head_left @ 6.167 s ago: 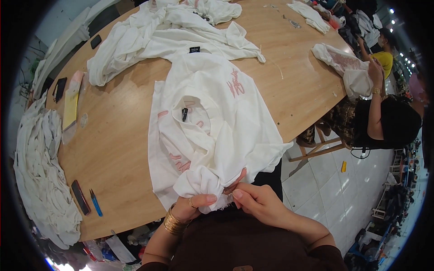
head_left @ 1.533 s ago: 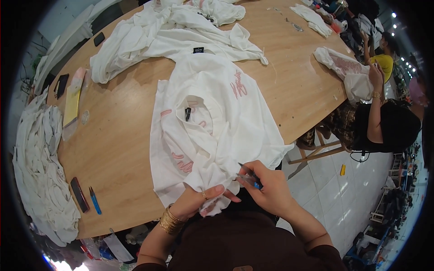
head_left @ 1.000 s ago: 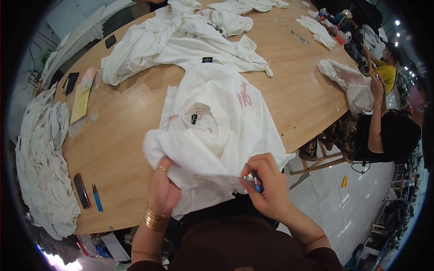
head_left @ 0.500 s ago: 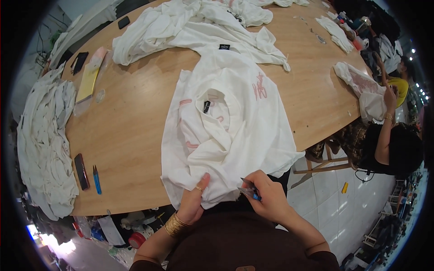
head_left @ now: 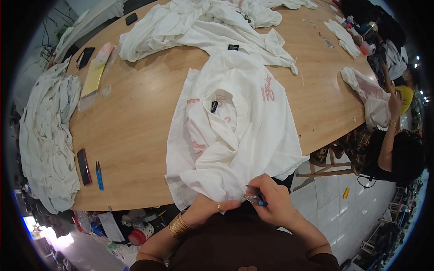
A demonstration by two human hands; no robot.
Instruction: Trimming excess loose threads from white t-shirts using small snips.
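Note:
A white shirt [head_left: 271, 135] with pink embroidery lies over the table's near edge, its collar and a dark label showing. My left hand [head_left: 209, 209] is closed on the shirt's near edge, thumb stretched to the right over the cloth. In my right hand [head_left: 275, 201] is a pair of thread snips [head_left: 252, 195], blades pointing left, close to that edge and to my left thumb. Part of the snips' blue handle shows between my fingers. Whether the blades touch the cloth I cannot tell.
More white garments [head_left: 176, 31] lie behind the shirt on the wooden table [head_left: 131, 135]; another heap [head_left: 43, 149] is at the left. Nearby are a phone [head_left: 84, 167], blue snips [head_left: 99, 175] and a yellow pad [head_left: 92, 79]. At the right a seated person [head_left: 384, 140] handles a white garment [head_left: 368, 95].
My left hand has moved right along the shirt's edge, its thumb turning from upward to rightward. My right hand with the snips has shifted slightly right and down, and the two hands are closer.

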